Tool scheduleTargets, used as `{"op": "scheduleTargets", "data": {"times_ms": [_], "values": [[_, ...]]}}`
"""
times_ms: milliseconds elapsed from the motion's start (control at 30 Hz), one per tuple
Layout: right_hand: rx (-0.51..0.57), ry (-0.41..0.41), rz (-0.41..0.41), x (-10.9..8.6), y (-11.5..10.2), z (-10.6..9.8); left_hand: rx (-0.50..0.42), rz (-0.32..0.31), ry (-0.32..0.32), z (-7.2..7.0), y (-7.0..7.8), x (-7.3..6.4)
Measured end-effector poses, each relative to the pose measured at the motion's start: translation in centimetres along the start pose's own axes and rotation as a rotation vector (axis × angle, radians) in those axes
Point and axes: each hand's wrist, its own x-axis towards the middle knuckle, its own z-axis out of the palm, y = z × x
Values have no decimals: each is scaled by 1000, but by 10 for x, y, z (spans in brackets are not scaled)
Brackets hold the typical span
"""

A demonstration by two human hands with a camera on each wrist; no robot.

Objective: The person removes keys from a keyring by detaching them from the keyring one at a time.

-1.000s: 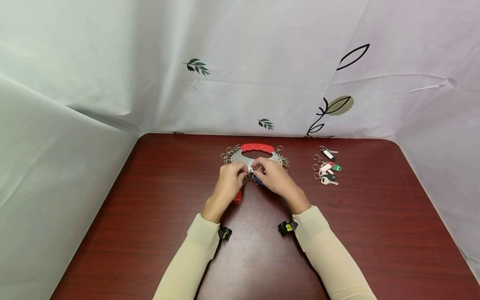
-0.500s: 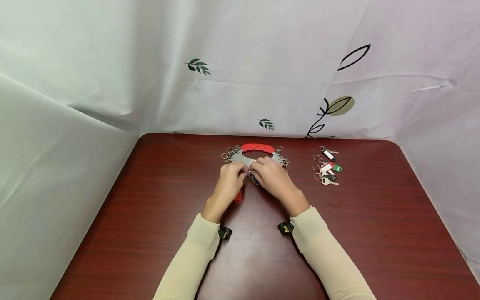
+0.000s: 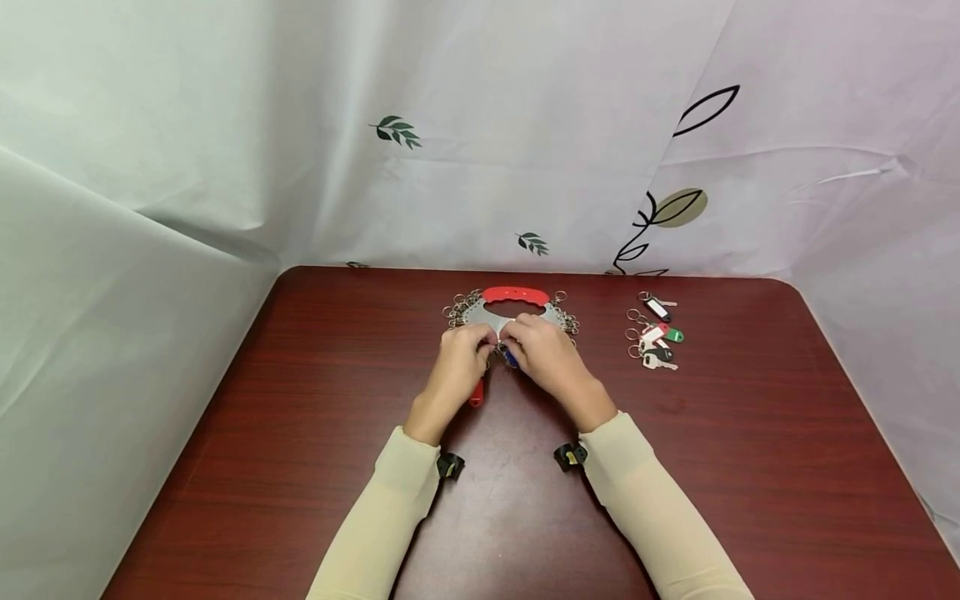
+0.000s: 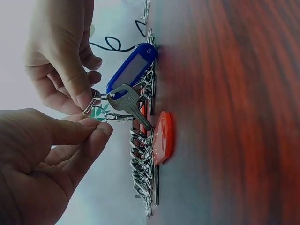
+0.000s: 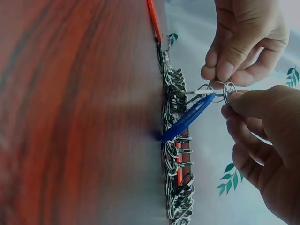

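Observation:
Both hands meet over the near edge of a metal key-holder plate (image 3: 474, 314) with a red handle (image 3: 515, 295). My left hand (image 3: 456, 360) pinches a small split ring (image 4: 101, 112) joined to one of the plate's clips. Just right of it, my right hand (image 3: 551, 357) pinches a key ring (image 5: 227, 96) between thumb and fingers. From that key ring hang a silver key (image 4: 126, 104) and a blue key tag (image 4: 133, 68). In the wrist views the two rings overlap between the fingertips. A red key tag (image 3: 476, 393) lies below my left hand.
Several clips with rings (image 3: 454, 310) line the plate's curved edge. On the right of the wooden table (image 3: 750, 433) lie several keys with tags, including a black tag (image 3: 657, 309), a green tag (image 3: 675, 335) and a red tag (image 3: 654, 334). A white cloth (image 3: 465, 192) hangs behind.
My right hand has moved slightly left, its fingers closing in against the left fingertips. The blue tag has swung from pointing right to hanging under the fingers. My left hand has stayed in place.

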Motion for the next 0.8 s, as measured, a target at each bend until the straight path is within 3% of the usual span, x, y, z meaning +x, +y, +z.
{"op": "scheduleTargets", "data": {"times_ms": [533,667,800], "values": [[135,71,156,-1,0,3,-8,2,-2,0,2,-2],[153,51,180,0,0,2,-11,1,1,0,2,-2],[175,-19,231,0,1,0,-16,-1,7,1,2,-2]]}}
